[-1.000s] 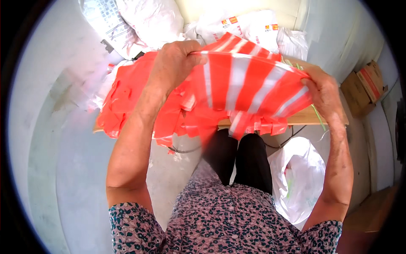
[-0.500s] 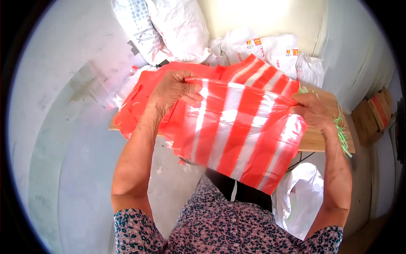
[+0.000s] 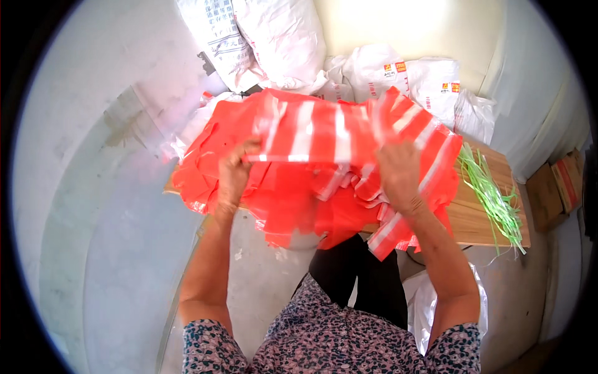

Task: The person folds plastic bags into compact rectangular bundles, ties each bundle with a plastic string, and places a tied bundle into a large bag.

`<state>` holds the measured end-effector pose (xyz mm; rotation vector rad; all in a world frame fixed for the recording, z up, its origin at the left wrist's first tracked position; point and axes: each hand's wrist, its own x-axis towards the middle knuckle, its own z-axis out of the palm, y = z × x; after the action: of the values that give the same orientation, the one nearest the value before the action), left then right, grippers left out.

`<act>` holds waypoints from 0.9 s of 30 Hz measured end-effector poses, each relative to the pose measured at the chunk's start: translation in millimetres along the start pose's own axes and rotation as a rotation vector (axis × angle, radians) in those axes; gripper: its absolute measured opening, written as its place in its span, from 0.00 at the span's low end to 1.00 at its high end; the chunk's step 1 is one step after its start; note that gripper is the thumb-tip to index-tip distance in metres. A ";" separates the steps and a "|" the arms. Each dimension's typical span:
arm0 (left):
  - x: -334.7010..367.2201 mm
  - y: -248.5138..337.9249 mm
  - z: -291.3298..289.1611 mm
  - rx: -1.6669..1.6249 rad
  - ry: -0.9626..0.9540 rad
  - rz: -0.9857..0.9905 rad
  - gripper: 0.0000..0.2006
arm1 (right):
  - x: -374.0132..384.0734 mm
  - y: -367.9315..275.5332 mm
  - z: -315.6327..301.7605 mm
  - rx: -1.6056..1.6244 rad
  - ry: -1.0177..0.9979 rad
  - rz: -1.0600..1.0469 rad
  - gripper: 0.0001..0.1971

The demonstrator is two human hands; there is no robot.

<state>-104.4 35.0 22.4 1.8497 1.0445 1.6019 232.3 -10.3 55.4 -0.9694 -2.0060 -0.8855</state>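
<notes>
A red and white striped plastic bag (image 3: pixel 319 132) is stretched between my two hands above a table. My left hand (image 3: pixel 234 177) is closed on its near left corner. My right hand (image 3: pixel 399 176), smeared by motion, grips the bag's right end with the fingers partly hidden. Beneath and around it lies a heap of red plastic bags (image 3: pixel 210 144), some plain red to the left. More striped bags (image 3: pixel 430 149) lie to the right of my right hand. Crumpled red and striped plastic hangs over the table's near edge.
The wooden table (image 3: pixel 472 227) shows at right, with a bundle of green plastic strips (image 3: pixel 495 202) on it. Stuffed white sacks (image 3: pixel 283 43) stand behind it along the wall. A white bag (image 3: pixel 423 305) is on the floor near my right arm. Cardboard boxes (image 3: pixel 554 187) stand far right.
The striped bag has swung up and away from me, from hanging over the near edge to lying flatter above the heap. Both hands moved nearer to me, the right one also leftward, uncovering the green strips.
</notes>
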 end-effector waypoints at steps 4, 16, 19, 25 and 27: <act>-76.5 -90.1 2.3 0.083 -0.030 -0.011 0.16 | -83.3 -35.8 43.3 0.088 -0.171 -0.037 0.09; -88.9 -29.0 13.9 0.620 -0.138 0.162 0.13 | -104.8 -47.4 34.0 0.131 -0.361 0.136 0.10; -87.2 -8.3 27.9 0.906 -0.099 0.278 0.10 | -93.6 -49.5 25.7 0.223 -0.477 0.237 0.15; -77.6 -6.3 73.9 0.607 -0.162 0.191 0.09 | -90.0 -38.8 35.4 0.322 -0.535 0.368 0.13; -74.0 -0.9 82.2 0.574 -0.209 0.160 0.09 | -89.6 -37.4 39.1 0.304 -0.627 0.412 0.14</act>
<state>-26.6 -12.9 -39.9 2.4656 1.3877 1.2260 229.4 -26.7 -47.9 -1.5301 -2.2192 -0.0368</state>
